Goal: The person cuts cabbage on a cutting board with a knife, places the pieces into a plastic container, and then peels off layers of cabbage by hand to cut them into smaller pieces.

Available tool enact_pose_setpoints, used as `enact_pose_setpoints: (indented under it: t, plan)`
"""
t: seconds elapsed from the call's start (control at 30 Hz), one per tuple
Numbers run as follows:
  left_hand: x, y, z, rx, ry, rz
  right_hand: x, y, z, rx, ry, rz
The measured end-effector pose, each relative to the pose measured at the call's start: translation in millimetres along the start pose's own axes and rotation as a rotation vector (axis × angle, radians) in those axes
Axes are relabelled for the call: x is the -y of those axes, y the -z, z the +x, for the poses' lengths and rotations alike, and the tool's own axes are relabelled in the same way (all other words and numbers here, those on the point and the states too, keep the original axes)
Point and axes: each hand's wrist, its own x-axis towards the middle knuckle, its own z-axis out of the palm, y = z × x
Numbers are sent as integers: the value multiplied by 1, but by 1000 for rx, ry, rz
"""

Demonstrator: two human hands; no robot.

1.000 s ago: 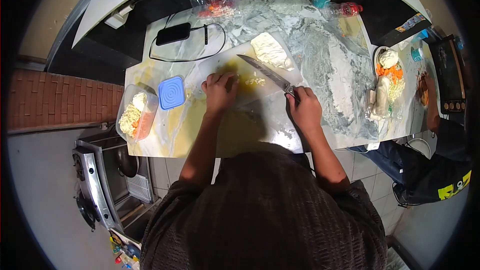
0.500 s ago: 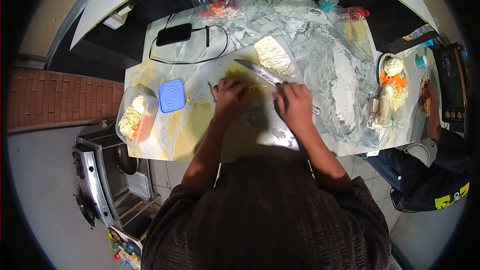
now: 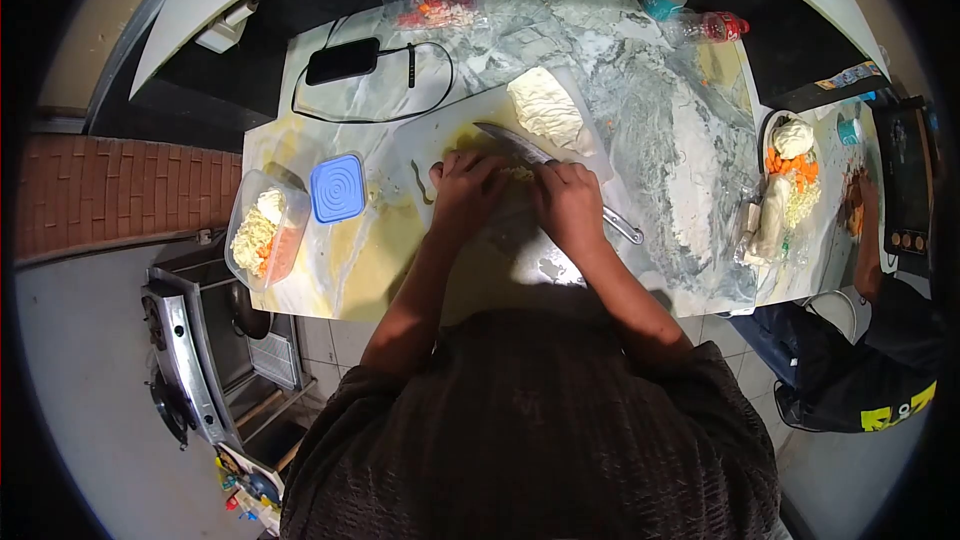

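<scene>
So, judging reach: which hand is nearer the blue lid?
Left. The left hand is on the cutting board, a short way from the blue lid; the right hand is beyond it, over the knife, farther off.

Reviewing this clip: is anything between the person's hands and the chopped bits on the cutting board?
Nothing visible. The left hand and right hand both rest at the chopped bits on the cutting board. The knife passes under the right hand, beside the bits.

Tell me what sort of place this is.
Probably a small kitchen: a knife and a cabbage wedge lie on a cutting board on the marble counter, and what looks like a gas stove stands lower left.
</scene>
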Motion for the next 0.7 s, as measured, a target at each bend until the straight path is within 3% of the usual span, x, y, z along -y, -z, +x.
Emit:
enact_pose_setpoints:
  t: [0.37, 0.7]
  plan:
    - [0, -9, 5, -24, -63, 51, -1, 0, -4, -65, 48, 50]
    - [-14, -7, 13, -38, 31, 43, -5, 49, -20, -15, -225, -145]
